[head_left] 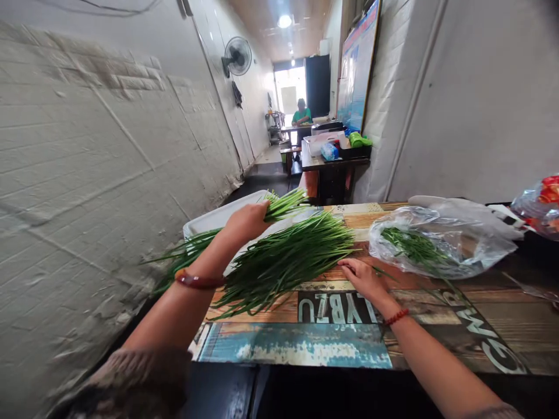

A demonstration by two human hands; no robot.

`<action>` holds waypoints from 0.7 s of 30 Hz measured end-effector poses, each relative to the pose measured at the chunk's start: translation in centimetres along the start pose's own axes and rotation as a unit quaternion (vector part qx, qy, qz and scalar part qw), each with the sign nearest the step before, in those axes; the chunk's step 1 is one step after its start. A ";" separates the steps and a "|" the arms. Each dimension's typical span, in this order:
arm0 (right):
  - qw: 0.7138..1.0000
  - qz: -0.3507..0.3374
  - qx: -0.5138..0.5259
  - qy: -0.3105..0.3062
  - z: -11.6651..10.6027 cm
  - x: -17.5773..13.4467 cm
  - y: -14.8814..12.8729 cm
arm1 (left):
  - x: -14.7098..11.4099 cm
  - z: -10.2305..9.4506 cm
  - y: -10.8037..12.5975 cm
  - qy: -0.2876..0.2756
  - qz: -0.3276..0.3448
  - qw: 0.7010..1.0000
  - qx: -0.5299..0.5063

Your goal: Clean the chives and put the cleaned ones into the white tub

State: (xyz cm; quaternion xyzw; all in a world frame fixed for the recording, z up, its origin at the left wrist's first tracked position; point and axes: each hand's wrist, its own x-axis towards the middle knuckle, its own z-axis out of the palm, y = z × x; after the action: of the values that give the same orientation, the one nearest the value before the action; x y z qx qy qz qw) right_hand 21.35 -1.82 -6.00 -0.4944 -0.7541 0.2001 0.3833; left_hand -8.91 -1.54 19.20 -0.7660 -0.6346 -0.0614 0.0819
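My left hand (250, 222) is closed around a bunch of green chives (286, 205), whose pale cut ends point right and whose long leaves trail down to the left behind my forearm. The bunch is held over a white tray (209, 214), which is partly hidden. On the table in front lies a large pile of chives (283, 256), stem ends to the right. At the right edge of that pile, my right hand (361, 278) has thumb and fingers pinched together close to the stem ends. Anything between those fingertips is too small to make out.
A clear plastic bag (463, 244) with loose green leaves (413, 244) lies on the patterned tabletop (314, 343). Another bag with red items (548, 192) is at far right. Farther back stand a second table (312, 163) and a seated person (301, 113). A brick wall (87, 203) runs along the left.
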 end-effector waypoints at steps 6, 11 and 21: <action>1.000 0.006 0.003 -0.008 0.0 0.0 -0.2 | 5.2 5.6 -6.1 -0.035 -0.090 0.991 0.091; 1.000 0.009 -0.003 -0.003 -0.1 0.3 -0.7 | 7.6 8.9 -7.9 0.013 -0.157 0.985 0.069; 1.000 0.005 -0.021 0.002 -0.7 0.9 -1.5 | 10.3 14.2 -9.2 -0.125 -0.078 0.989 -0.014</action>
State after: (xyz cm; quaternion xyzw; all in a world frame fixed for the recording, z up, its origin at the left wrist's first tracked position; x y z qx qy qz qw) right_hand 20.80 -1.71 -4.18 -0.5066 -0.7550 0.1850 0.3730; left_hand -16.16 12.89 7.72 -0.7171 -0.6965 0.0198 -0.0139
